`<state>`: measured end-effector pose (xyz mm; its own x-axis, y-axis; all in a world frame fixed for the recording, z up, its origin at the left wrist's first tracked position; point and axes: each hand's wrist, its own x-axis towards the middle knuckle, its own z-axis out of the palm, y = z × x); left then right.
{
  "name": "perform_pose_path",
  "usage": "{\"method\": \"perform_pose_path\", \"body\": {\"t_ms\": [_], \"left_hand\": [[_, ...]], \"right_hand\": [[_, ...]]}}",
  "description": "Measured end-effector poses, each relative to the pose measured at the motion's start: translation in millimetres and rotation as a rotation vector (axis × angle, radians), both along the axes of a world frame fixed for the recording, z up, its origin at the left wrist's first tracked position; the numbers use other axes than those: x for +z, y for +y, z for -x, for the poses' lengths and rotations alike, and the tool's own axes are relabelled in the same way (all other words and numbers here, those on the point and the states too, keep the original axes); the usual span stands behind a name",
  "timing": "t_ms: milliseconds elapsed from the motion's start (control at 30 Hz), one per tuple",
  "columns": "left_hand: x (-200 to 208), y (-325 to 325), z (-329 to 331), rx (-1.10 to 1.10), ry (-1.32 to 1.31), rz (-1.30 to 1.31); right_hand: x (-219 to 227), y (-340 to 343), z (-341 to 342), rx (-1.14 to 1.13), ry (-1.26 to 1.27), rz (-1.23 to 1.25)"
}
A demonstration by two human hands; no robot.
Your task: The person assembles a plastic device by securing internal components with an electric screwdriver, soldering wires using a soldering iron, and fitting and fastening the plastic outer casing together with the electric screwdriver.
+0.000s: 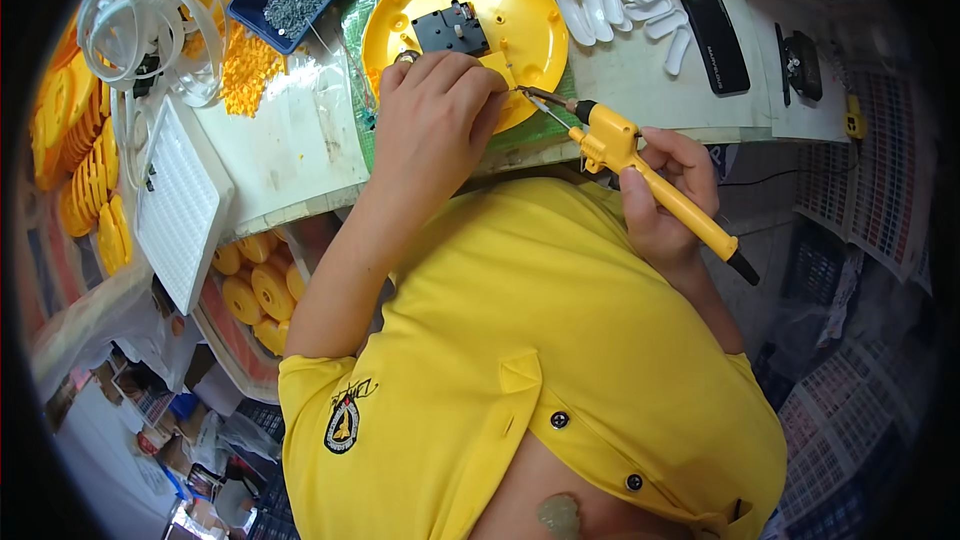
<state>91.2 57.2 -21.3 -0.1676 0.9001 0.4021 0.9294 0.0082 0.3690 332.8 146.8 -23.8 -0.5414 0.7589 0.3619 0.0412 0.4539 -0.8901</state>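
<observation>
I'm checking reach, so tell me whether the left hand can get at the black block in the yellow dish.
Probably yes: the left hand is close beside the black block, whose top is mostly uncovered; the yellow tool in the right hand is clear of it.

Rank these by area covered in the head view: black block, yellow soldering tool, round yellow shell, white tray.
1. Round yellow shell
2. White tray
3. Yellow soldering tool, longer than the tray but slim
4. Black block

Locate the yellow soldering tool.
Head view, right of centre: the yellow soldering tool is in the right hand, its tip at the lower-right part of the round yellow shell, beside the left hand.
</observation>
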Motion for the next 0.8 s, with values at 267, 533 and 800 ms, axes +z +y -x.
{"method": "perform_pose_path", "body": {"t_ms": [267,533,800], "left_hand": [[-1.4,0.5,-1.6,0.012,0.013,-0.009],[-1.1,1.1,-0.5,0.005,0.019,-0.012],[-2.3,0.4,0.0,0.003,0.026,0.002]], "right_hand": [[2.6,-2.6,-6.5,0.071,-0.079,0.067],[-0.3,-1.4,-6.3,0.053,-0.072,-0.021],[2.8,-2.1,-4.5,0.060,-0.002,0.097]]}}
